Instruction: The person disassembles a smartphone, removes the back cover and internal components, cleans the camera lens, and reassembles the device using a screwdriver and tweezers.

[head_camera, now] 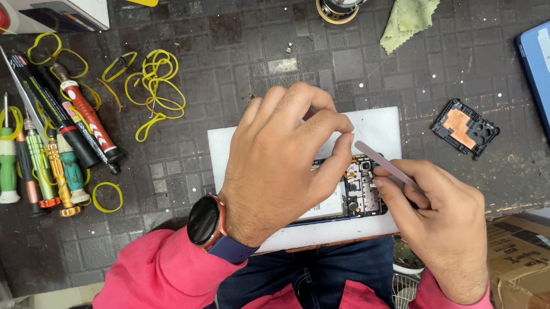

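Opened phone [358, 191] under left hand [281, 166], beside right hand [439, 219].

I note a dark grey tabletop [234, 46] patterned in small squares. The white pad [378, 129] near its front edge carries an opened phone [355, 191] with black and copper parts. Yellow rubber bands [154, 85] lie toward the left edge beside green, orange and red-white screwdrivers [44, 162]. My sleeves [151, 280] are pink, my watch [204, 221] black with an orange rim.
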